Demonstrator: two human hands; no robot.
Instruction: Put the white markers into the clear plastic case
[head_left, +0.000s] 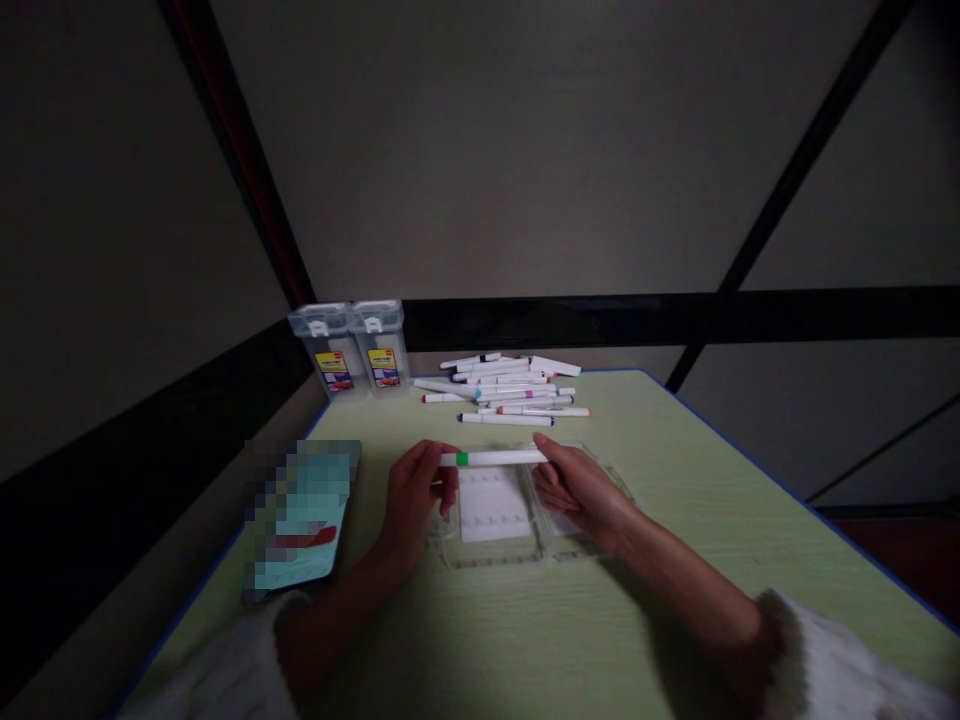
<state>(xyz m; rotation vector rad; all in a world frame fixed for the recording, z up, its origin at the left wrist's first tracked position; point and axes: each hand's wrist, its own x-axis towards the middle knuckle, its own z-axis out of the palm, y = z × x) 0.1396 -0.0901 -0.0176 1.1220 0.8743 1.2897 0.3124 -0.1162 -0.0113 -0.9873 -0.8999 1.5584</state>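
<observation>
A white marker with a green band [491, 458] is held level between both hands, just above an open clear plastic case [495, 548] with a white ribbed insert. My left hand [412, 500] pinches the marker's left end, near the green band. My right hand [577, 488] grips its right end with curled fingers. The case lies flat on the pale green table [525, 630], right under my hands.
A pile of several white markers [510, 392] with coloured caps lies at the table's far side. Two clear lidded boxes [352, 350] with yellow labels stand at the back left corner. A phone [300, 520] lies at the left edge. The table's right half is bare.
</observation>
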